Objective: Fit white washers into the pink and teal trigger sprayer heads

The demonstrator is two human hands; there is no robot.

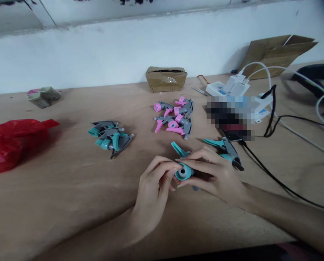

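Observation:
Both my hands meet at the table's front middle around a teal and grey spray-trigger head (184,171). My right hand (216,175) wraps round its body, with the teal trigger lever poking up behind the fingers. My left hand (154,188) pinches its round teal collar with fingertips. Another teal trigger head (227,150) lies just behind my right hand. A pile of teal and grey heads (110,137) lies to the left, and a pile of pink and grey heads (175,117) lies behind my hands.
A red plastic bag (12,141) lies at the left edge. At the back stand a small taped cardboard box (165,78) and an open carton (276,54). A white power strip (232,90) with chargers and black and white cables (276,177) fills the right side.

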